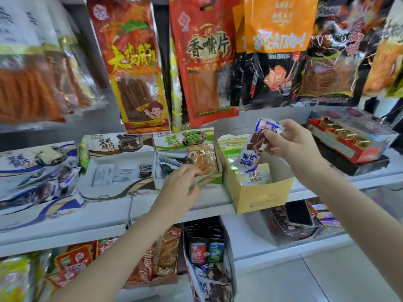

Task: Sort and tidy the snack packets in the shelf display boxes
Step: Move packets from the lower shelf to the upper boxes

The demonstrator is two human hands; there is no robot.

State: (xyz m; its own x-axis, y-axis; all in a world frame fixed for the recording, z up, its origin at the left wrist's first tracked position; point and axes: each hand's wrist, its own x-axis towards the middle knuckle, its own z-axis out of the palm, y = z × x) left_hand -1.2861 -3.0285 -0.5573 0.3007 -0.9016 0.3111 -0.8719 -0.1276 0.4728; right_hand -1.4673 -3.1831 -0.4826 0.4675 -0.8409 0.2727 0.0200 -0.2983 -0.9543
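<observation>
— What are you on right now?

— Sorting. My right hand (292, 144) pinches a blue-and-white packet (259, 142) by its upper part, held up above the yellow box (257, 197) at the shelf (174, 205) edge. It looks misplaced there; the same blue print shows on the blue box (32, 171) far left.

— And the other hand?

— My left hand (181, 182) rests on the front lip of the green box (189, 158), fingers curled over the rim, near an orange packet (202, 158) standing inside it. I can't tell whether it's gripping anything beyond the cardboard.

— Next move?

— I'd judge the blue packet has to travel left, across the green and brown (120, 166) boxes, without knocking the hanging bags above.

— Counts?

— Four open display boxes in this row: blue, brown, green, yellow. One packet in hand, one orange stray in the green box. The packets lying in each box overlap too much to count.
</observation>
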